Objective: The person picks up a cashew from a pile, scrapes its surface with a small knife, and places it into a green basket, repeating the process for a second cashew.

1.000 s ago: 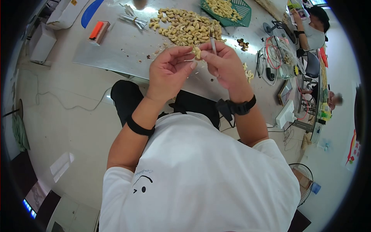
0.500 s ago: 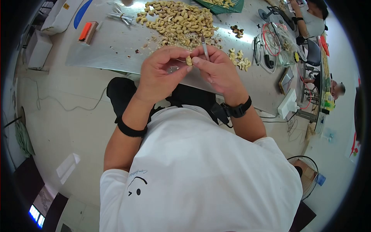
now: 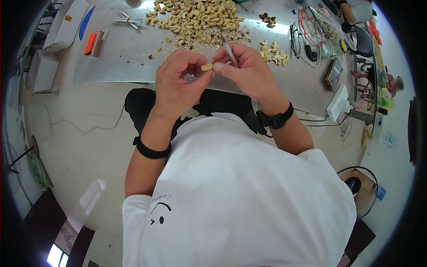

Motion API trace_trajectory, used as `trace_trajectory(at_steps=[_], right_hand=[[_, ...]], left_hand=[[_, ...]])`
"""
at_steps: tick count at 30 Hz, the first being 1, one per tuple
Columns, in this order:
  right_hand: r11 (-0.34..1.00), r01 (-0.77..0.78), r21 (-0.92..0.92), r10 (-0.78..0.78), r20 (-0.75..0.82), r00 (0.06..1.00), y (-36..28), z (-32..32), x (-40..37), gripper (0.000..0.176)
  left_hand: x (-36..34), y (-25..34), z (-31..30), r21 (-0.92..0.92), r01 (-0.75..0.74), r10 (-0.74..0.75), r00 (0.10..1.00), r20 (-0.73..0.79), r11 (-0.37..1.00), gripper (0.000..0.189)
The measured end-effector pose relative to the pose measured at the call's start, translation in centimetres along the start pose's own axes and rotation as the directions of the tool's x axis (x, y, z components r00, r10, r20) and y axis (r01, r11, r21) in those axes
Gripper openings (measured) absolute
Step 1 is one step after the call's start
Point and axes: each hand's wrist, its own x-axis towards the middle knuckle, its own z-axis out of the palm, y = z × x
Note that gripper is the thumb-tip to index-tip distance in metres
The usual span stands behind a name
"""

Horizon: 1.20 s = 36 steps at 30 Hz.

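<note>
Between the fingertips and thumb of my left hand (image 3: 180,84) is a pale cashew nut (image 3: 207,67). My right hand (image 3: 251,73) grips a slim silver-handled knife (image 3: 230,54), which slants up and away from me. Its thumb and fingertip touch or nearly touch the nut's right end. Both hands are above the table's near edge. Beyond them lies a large heap of cashews (image 3: 202,18), with crumbs and skin bits (image 3: 191,43) along its near side. A smaller group of pale cashews (image 3: 275,55) is to the right of my right hand.
Dark nut pieces (image 3: 268,20) lie behind the small group. At left are an orange-topped block (image 3: 92,43) and a bundle of silver sticks (image 3: 128,21). Tangled cables (image 3: 311,33), a framed device (image 3: 333,75) and a white power strip (image 3: 339,103) sit at right. A fan (image 3: 362,191) stands lower right.
The cashew has turned from upright to lying nearly sideways in my fingers. Both hands have shifted slightly left in view, and the knife leans more to the left. The whole view has moved a little.
</note>
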Motion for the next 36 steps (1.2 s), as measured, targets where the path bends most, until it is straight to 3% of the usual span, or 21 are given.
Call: trace_trajectory(at_steps=[7, 10, 18, 30, 36], right_hand=[[0.995, 0.048, 0.084, -0.049, 0.001, 0.999, -0.1, 0.8, 0.1, 0.019], [0.988, 0.114, -0.102, -0.120, -0.054, 0.991, 0.4, 1.0, 0.2, 0.020], [0.920, 0.141, -0.366, -0.196, -0.117, 0.974, 0.2, 2.1, -1.1, 0.019], [0.739, 0.219, -0.637, -0.355, -0.092, 0.930, -0.4, 3.5, -1.1, 0.012], [0.731, 0.202, -0.652, -0.346, -0.098, 0.933, -0.2, 3.3, -1.0, 0.012]], left_hand=[[-0.9, -0.6, 0.0, -0.157, 0.026, -0.030, 0.999, -0.024, 0.987, 0.027], [-1.0, -0.8, 0.0, -0.128, 0.034, -0.047, 0.994, -0.096, 0.991, 0.024], [-0.6, -0.6, -0.2, -0.080, 0.084, -0.106, 0.936, -0.335, 0.993, 0.022], [-0.6, -0.4, -0.3, -0.077, 0.109, -0.128, 0.943, -0.308, 0.991, 0.022], [-0.5, -0.5, -0.5, -0.310, 0.106, -0.188, 0.950, -0.248, 0.945, 0.018]])
